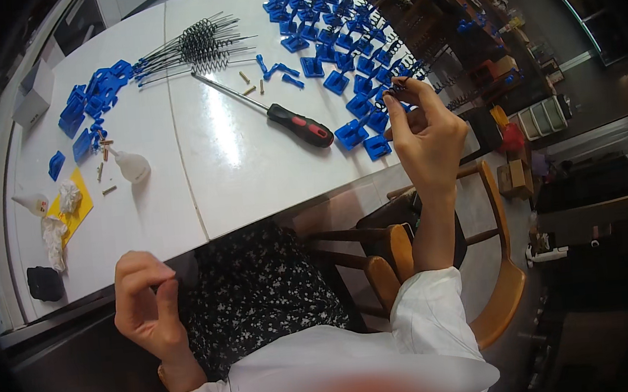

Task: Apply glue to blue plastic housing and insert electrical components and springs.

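Note:
My right hand (429, 141) is raised over the right edge of the white table (180, 200), its fingertips pinched on a small black spring (398, 86). Just beyond it lie rows of blue plastic clips (349, 81), some with springs fitted. A black and red screwdriver (300, 122) rests on the table to the left of this hand. My left hand (144, 304) is low by my lap, below the table's front edge, with thumb and fingers curled together; I see nothing in it.
A bundle of long-legged black springs (200, 45) and a pile of blue clips (92, 96) lie at the far left. Small brass pins (248, 82), a white squeeze bottle (131, 166), yellow paper (72, 206), a black block (44, 283) and a wooden chair (501, 284) are around.

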Demonstrator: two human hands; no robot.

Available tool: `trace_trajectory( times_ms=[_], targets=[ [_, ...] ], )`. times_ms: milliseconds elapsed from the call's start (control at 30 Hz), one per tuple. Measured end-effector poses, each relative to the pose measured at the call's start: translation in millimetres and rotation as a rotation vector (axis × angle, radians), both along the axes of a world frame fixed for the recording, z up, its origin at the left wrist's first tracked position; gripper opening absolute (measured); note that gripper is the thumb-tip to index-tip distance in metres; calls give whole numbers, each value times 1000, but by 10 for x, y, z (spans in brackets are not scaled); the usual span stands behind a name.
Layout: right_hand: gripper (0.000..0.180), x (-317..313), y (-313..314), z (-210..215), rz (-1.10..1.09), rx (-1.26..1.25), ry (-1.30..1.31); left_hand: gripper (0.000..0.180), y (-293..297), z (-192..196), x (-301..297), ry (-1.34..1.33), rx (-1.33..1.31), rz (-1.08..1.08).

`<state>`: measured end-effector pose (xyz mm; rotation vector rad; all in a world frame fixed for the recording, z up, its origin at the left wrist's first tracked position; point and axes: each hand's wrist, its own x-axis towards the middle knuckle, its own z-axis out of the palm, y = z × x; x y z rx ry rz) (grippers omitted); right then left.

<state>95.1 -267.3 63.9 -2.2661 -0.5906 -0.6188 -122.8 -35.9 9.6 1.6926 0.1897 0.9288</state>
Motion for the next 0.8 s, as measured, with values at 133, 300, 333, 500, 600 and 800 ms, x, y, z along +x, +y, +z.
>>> trace_trajectory(
  times_ms=[133, 300, 333, 500, 600, 800],
  targets=[
    [23, 103, -22, -108, -21, -50, 5, 8, 24, -63, -80, 18, 5, 37],
    [33, 118, -9, -155, -45, -29, -13, 7, 83, -122, -111, 27, 40, 50],
    [33, 109, -15, -150, -48, -32, -11, 7, 93, -125, -108, 29, 40, 57],
    [30, -142, -10, 40, -79, 47, -74, 6, 146, -90, -104, 27, 72, 88],
    [26, -555, -10, 143, 159, -86, -114, 8, 214, -126, -189, -14, 143, 126],
    [18, -1032, 423, -658, 993, 30, -314, 6, 69, -279, -173, 132, 194, -15]
  ],
)
